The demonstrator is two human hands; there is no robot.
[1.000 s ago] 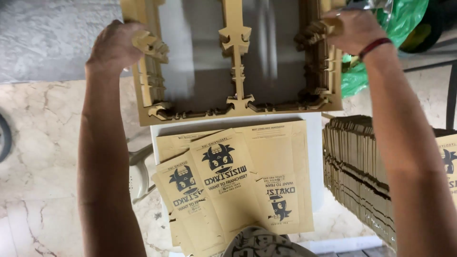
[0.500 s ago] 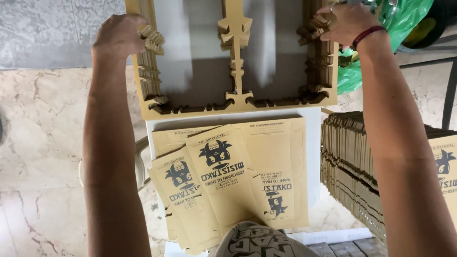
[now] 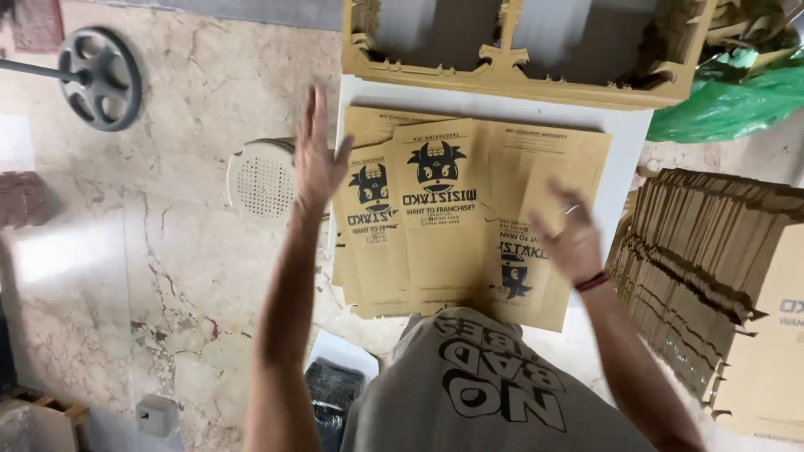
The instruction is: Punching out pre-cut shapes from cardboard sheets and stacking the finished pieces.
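Both hands [image 3: 444,201] above paper bags [image 3: 469,209]

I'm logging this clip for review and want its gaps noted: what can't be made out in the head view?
- Right hand: motion-blurred, so finger pose is unclear.
- Cardboard frame: top cut off by the picture's upper edge.
- Lower flat brown bags: covered by those fanned on top.
- Stack of folded cartons: runs past the right edge.
- Left hand: only its back shows.
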